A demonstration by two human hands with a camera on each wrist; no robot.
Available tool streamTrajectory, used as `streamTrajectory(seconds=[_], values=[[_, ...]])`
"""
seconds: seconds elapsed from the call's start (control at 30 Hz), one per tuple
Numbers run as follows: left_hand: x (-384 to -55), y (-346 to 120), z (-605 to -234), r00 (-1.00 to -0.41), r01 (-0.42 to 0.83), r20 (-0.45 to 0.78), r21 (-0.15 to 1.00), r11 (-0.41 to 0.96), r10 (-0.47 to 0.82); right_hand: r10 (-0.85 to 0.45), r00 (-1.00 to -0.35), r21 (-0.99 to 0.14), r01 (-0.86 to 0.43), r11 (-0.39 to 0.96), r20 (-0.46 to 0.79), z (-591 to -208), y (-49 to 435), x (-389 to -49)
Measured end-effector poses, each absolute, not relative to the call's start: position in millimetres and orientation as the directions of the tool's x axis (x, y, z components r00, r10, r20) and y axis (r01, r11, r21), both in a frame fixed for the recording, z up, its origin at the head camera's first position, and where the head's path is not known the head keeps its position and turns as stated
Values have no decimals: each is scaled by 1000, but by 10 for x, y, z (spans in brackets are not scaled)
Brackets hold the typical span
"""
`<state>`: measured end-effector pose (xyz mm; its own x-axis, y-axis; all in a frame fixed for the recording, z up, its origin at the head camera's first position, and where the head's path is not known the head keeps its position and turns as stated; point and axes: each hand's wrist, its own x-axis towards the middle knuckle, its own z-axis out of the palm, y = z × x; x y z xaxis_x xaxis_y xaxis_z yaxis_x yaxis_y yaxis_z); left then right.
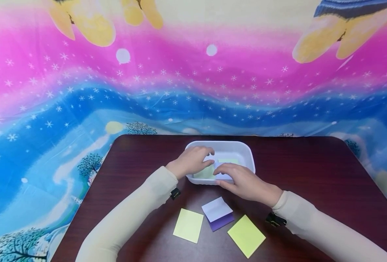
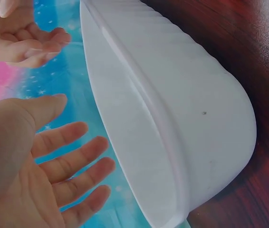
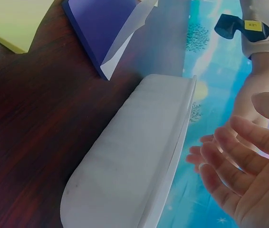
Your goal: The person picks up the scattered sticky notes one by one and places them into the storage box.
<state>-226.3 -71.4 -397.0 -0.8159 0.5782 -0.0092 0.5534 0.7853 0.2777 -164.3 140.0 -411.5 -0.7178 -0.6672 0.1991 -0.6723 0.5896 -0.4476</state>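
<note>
A white plastic tub (image 1: 247, 149) stands near the table's far edge, with pale green and lilac paper notes (image 1: 227, 160) in its bottom. Over its left side hovers my left hand (image 1: 194, 160), fingers spread and relaxed, holding nothing. My right hand (image 1: 242, 182) is above the tub's front right rim, its fingers loosely bent and apart from the thumb, with nothing between them. In the left wrist view the tub's wall (image 2: 210, 118) rises beside the left hand (image 2: 53, 161). The right wrist view has the right hand (image 3: 244, 166) next to the same tub (image 3: 129, 147).
Nearer me on the dark wooden table (image 1: 141, 225) lie a pale yellow note pad (image 1: 188, 225), a purple pad (image 1: 217, 213) with its light top sheet lifted, and a bright yellow pad (image 1: 247, 235). A printed cloth (image 1: 193, 80) hangs behind the table.
</note>
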Motion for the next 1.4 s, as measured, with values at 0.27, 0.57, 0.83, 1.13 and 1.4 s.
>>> streamTrajectory(seconds=[0.27,0.57,0.83,1.13,1.4], values=[[-2187,-760,-3940,-840,537,51,231,811,541,-659,-724,-446,-667,596,203,-4101,1427,-1621],[-2068,-790,-3900,-825,560,83,254,788,559,-641,-744,-455,-644,615,186,-4097,1464,-1606],[-1958,-778,-3855,-796,602,107,242,761,595,-634,-744,-456,-649,609,212,-4084,1504,-1563],[-1826,-774,-3841,-788,613,104,228,756,607,-632,-740,-445,-658,608,231,-4069,1581,-1505],[-1748,-794,-3887,-785,617,114,224,754,609,-626,-743,-435,-658,615,238,-4065,1636,-1464]])
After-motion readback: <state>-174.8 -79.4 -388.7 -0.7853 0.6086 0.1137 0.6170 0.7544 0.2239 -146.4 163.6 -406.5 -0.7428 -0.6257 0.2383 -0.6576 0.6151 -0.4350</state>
